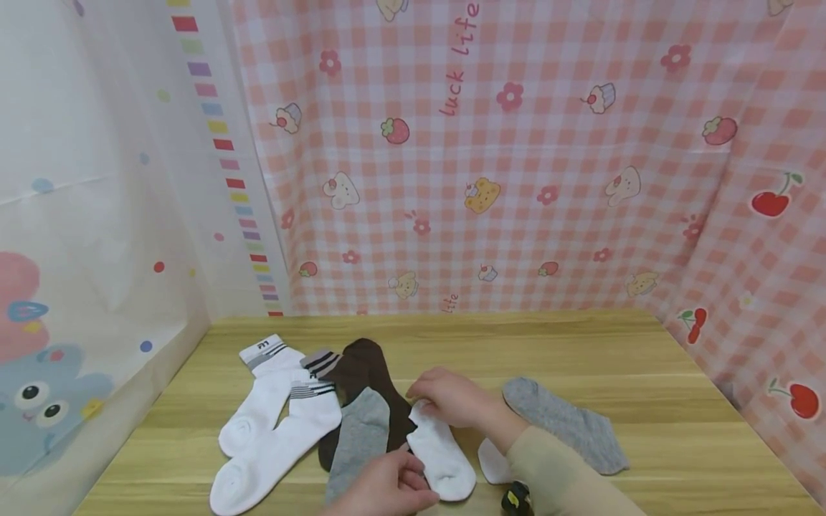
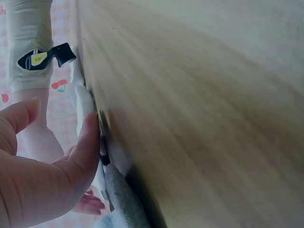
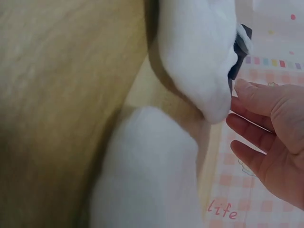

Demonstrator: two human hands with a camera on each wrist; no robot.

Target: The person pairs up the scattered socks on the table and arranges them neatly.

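Hanging loosely spread near the table's front, the left hand (image 1: 389,484) holds nothing and partly covers a flat grey fabric sock (image 1: 361,433). A short white fabric sock (image 1: 445,466) lies on the yellowish wood-grain tabletop (image 1: 581,351), the right hand (image 1: 458,398) at its cuff, fingers relaxed and ungripping; contact is unclear. The beige sleeve (image 1: 561,473) blocks another white sock (image 1: 493,462). Leftward, white striped-cuff socks (image 1: 277,448) lie beside a dark-brown sock (image 1: 371,358). Behind hangs pink-and-white checked cloth (image 1: 419,72).

The pink cloth (image 1: 516,150) reads "luck life" and "life"; a white sock (image 1: 263,394) bears unclear lettering.
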